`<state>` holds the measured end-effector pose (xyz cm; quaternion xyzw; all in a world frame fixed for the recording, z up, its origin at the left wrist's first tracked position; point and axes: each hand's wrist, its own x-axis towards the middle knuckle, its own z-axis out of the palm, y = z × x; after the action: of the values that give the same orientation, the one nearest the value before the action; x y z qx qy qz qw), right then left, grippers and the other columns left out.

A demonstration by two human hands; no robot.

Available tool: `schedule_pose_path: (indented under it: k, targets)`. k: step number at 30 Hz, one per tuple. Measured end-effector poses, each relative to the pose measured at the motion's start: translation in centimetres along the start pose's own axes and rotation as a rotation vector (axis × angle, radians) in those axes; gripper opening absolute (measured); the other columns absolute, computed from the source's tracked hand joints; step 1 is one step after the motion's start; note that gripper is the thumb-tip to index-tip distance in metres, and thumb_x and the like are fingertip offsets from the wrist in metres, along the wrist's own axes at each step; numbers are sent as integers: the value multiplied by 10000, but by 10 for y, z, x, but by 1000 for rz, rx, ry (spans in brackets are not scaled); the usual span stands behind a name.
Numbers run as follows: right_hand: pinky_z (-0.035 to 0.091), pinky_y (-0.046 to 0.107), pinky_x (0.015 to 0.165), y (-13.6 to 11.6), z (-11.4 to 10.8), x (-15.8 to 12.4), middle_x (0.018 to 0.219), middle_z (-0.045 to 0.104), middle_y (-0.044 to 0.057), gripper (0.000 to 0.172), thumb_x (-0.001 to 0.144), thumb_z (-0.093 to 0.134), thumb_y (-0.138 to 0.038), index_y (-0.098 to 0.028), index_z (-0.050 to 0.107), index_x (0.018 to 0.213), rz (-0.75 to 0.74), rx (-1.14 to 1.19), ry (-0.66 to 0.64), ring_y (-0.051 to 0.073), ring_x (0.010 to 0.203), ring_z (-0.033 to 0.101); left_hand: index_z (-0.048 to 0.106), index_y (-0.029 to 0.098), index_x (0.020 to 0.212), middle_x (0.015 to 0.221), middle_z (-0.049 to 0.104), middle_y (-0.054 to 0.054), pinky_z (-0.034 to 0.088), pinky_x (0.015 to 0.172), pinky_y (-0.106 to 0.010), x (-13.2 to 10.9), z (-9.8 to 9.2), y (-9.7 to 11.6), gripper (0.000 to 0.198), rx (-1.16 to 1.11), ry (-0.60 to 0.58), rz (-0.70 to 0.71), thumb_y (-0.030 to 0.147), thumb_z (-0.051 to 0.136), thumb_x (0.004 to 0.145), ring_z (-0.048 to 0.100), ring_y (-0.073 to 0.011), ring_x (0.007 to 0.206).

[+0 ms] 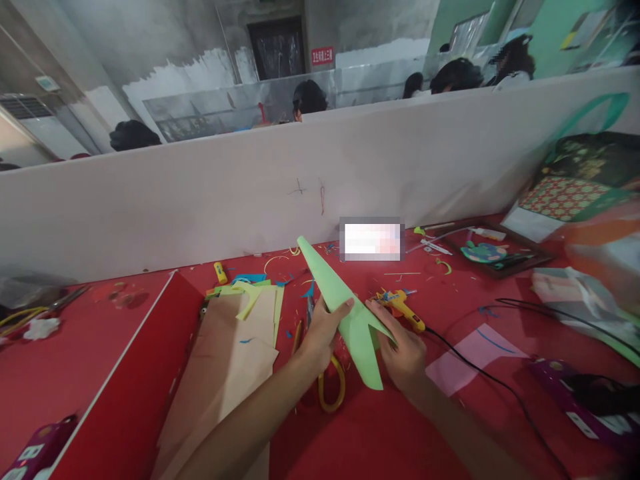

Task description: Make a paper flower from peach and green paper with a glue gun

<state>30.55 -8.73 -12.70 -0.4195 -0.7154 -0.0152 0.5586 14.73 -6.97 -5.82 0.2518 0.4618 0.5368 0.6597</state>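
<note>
A long pointed piece of light green paper [345, 307] is held up over the red table [400, 427], its tip aimed away to the upper left. My left hand [323, 333] pinches its left edge near the middle. My right hand [403, 350] grips its right side lower down. Under my left hand lie scissors with yellow handles [333, 390]. A yellow glue gun [403, 307] rests just beyond my right hand, its black cord [480, 373] running off to the right.
Tan and yellow paper sheets [235, 353] lie to the left, a pink sheet [470, 360] to the right. Paper scraps litter the table. A white partition [250, 187] runs across the back, with other people's heads behind it. A framed craft [493, 253] and bags sit at right.
</note>
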Motion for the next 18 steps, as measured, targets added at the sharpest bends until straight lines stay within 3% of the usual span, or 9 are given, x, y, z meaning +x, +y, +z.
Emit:
schedule_pose_path:
  k: [6,14,18]
  targets:
    - [658,254,914,7,-4,0,1228,784,25,523,1000,548,-78,-322,619,1456,48,59,49,197,1064,784,706,187,1044,1093,768,-87,585,844,-315,7,-8,11,533,-6,-36,-14,384,975,628,719,-192,903]
    - [650,324,989,-3,-5,8,1326,739,39,499,1001,502,-57,-318,686,1384,-62,242,-61,214,1148,757,694,174,1049,1052,781,-106,613,850,-340,1,-4,11,583,-41,-60,-11,473,961,625,743,-220,902]
    - [645,296,994,0,-3,5,1297,752,19,552,992,473,-37,-330,649,1425,-31,213,-20,200,1126,762,703,159,1007,1043,782,-109,620,852,-351,1,-4,15,547,-54,-63,13,466,956,631,747,-238,925]
